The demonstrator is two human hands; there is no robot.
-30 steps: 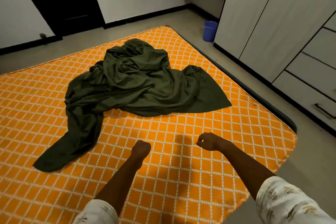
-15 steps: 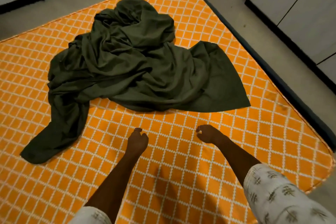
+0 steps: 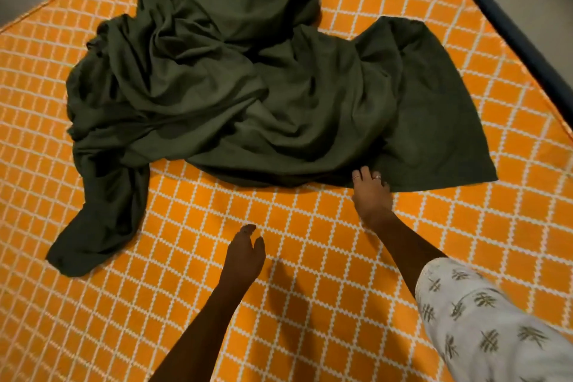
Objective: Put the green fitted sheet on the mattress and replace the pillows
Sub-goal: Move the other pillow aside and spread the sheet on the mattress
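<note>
your right hand (image 3: 370, 192) fingers on crumpled dark-green fitted sheet (image 3: 248, 87) hem, grip unclear | left hand (image 3: 245, 253) loose, empty | risk: tangled folds snag when pulled

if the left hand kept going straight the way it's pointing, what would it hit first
Likely the near edge of the crumpled green sheet, after a stretch of bare orange mattress. The left hand holds nothing; its height above the mattress is unclear.
</note>
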